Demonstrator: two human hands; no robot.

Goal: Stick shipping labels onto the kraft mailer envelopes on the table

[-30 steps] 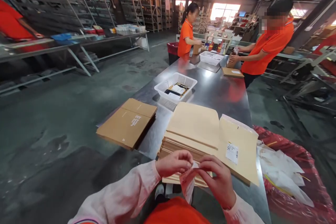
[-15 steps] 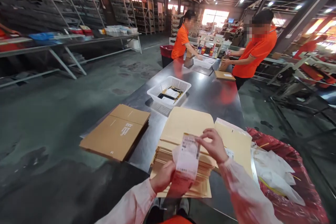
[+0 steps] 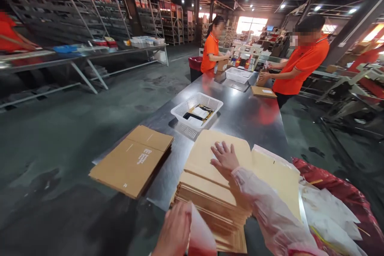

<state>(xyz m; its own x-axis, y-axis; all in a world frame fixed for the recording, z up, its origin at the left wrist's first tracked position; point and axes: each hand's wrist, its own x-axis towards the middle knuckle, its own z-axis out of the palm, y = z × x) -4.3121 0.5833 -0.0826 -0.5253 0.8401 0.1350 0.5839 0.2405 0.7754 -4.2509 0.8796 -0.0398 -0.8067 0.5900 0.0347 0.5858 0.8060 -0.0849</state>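
My right hand (image 3: 224,158) lies flat with fingers spread on the top tan envelope of a thick stack (image 3: 210,196) at the near end of the steel table (image 3: 249,114). A white edge shows under its fingers; I cannot make out what it is. My left hand (image 3: 175,232) is low at the frame's bottom edge, closed on a glossy white strip of paper (image 3: 200,234) that curls up beside it. Right of the stack lies a separate tan envelope (image 3: 277,176).
A pile of flat cardboard boxes (image 3: 132,161) lies to the left, with a white mesh basket (image 3: 196,109) of small items behind. A red bag (image 3: 339,204) of paper scraps stands to the right. Two people in orange shirts (image 3: 301,66) work at the far end.
Both hands held a printed label up over the stack. Now my right hand has gone down flat on the top envelope, and my left has dropped back with the paper strip.
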